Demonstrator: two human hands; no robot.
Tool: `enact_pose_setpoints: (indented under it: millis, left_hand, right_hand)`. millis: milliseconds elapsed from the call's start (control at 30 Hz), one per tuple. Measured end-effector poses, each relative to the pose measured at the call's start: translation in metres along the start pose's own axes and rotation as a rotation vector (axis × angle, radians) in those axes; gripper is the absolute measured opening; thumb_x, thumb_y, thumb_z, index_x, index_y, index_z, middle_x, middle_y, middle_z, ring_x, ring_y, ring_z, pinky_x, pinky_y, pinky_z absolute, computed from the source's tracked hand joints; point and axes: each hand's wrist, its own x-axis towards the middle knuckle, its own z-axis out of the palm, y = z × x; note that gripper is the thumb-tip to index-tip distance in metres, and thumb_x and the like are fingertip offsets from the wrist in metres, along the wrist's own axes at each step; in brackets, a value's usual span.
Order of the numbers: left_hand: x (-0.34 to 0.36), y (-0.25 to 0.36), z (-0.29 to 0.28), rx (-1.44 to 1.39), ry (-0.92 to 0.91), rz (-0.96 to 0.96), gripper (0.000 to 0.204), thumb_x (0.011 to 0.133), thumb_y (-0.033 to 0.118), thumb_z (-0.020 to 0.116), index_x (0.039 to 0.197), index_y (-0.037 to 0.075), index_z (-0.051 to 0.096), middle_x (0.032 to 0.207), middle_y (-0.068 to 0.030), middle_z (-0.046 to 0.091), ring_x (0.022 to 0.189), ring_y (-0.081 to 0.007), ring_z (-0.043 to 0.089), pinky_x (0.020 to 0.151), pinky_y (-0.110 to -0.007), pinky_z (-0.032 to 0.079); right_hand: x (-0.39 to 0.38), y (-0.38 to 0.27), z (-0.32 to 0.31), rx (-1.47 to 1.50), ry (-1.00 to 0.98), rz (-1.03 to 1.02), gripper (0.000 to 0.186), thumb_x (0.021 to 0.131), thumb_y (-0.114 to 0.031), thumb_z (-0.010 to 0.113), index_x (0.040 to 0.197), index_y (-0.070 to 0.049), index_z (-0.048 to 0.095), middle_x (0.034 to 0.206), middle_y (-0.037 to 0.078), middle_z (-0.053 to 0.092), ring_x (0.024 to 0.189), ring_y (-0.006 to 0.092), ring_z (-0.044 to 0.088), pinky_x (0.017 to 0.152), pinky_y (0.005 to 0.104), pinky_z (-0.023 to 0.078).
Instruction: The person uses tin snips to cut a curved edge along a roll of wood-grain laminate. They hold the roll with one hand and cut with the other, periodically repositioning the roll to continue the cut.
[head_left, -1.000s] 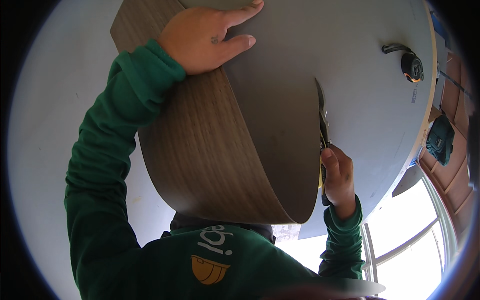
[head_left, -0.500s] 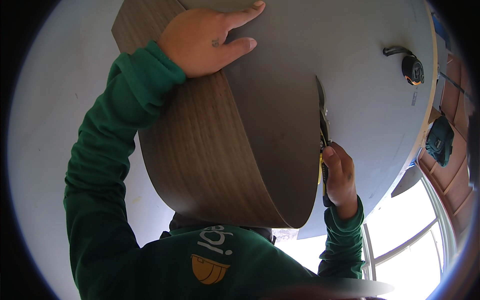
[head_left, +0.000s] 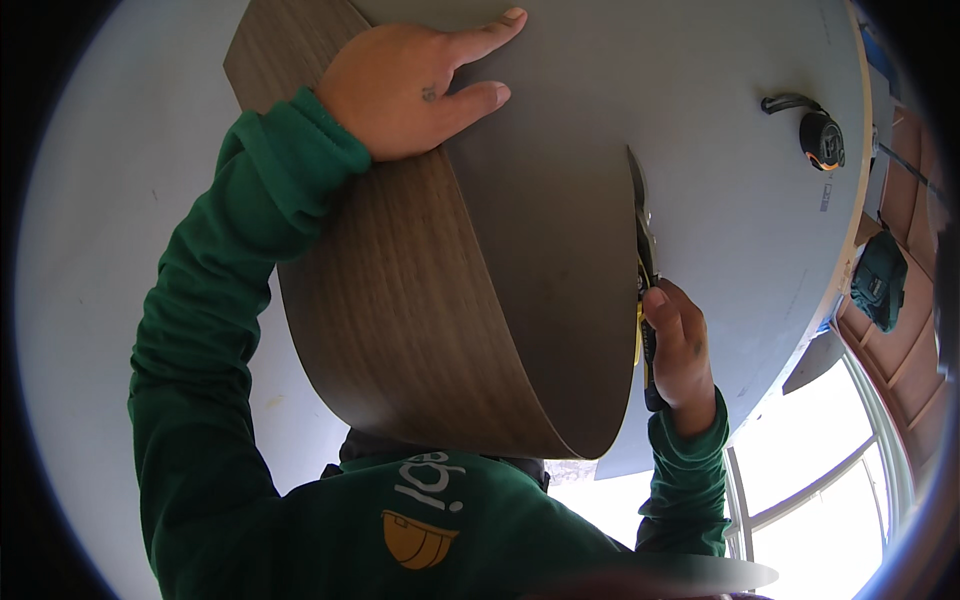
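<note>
A flexible wood-grain laminate sheet [head_left: 400, 300] curls up toward my chest, its plain grey-brown back [head_left: 545, 250] showing inside the bend. On the far part of the sheet, my left hand [head_left: 400, 90] presses down with thumb and index finger stretched out; its other fingers are hidden. At the sheet's right edge, my right hand [head_left: 683, 345] grips a pair of tin snips [head_left: 648, 250] with black and yellow handles. One dark blade points away from me along that edge. The other blade is mostly hidden, so how far the jaws are apart I cannot tell.
A black and orange tape measure [head_left: 822, 140] with a wrist strap lies on the large grey board [head_left: 740, 200] to the right. Past the board's edge are a dark green bag [head_left: 880, 282] and a bright window [head_left: 820, 480]. The curled sheet bulges close to my body.
Very little differs. The snips' visible blade tip has shifted slightly farther away and to the left. My left hand stays on the sheet, and the sheet remains curled.
</note>
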Motion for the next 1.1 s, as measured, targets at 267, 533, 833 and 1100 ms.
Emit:
enact_pose_setpoints:
  millis: [267, 533, 833, 1100]
  left_hand:
    - [0.003, -0.007, 0.007, 0.023, 0.108, 0.112, 0.066, 0.103, 0.036, 0.063, 0.161, 0.013, 0.043, 0.08, -0.0112, 0.07, 0.049, -0.0178, 0.045, 0.056, -0.034, 0.044]
    - [0.002, -0.006, 0.001, 0.01, -0.025, 0.005, 0.066, 0.103, 0.037, 0.062, 0.162, 0.014, 0.042, 0.11, -0.0113, 0.077, 0.051, -0.0177, 0.047, 0.057, -0.033, 0.046]
    - [0.002, -0.007, 0.002, -0.01, 0.023, 0.052, 0.066, 0.102, 0.036, 0.063, 0.161, 0.014, 0.043, 0.102, -0.0118, 0.077, 0.051, -0.0183, 0.047, 0.057, -0.034, 0.046]
    - [0.002, -0.007, 0.004, 0.014, 0.036, 0.037, 0.066, 0.102, 0.037, 0.063, 0.161, 0.014, 0.044, 0.084, -0.0131, 0.071, 0.051, -0.0189, 0.047, 0.057, -0.034, 0.045]
  right_hand:
    - [0.001, -0.01, 0.003, -0.059, 0.029, -0.016, 0.05, 0.107, -0.044, 0.052, 0.089, 0.002, 0.061, 0.068, 0.006, 0.05, 0.067, 0.016, 0.045, 0.061, 0.035, 0.039]
    - [0.012, -0.005, 0.002, -0.006, -0.003, -0.019, 0.049, 0.108, -0.042, 0.052, 0.089, 0.003, 0.061, 0.068, 0.006, 0.05, 0.066, 0.017, 0.045, 0.062, 0.0355, 0.04]
    - [0.01, -0.014, 0.005, -0.043, 0.031, -0.021, 0.05, 0.108, -0.042, 0.052, 0.091, 0.004, 0.063, 0.07, 0.007, 0.053, 0.067, 0.0155, 0.047, 0.063, 0.0331, 0.041]
    - [0.018, -0.015, 0.002, -0.012, -0.007, -0.008, 0.051, 0.108, -0.043, 0.052, 0.089, 0.003, 0.061, 0.068, 0.004, 0.048, 0.069, 0.0146, 0.043, 0.064, 0.0328, 0.038]
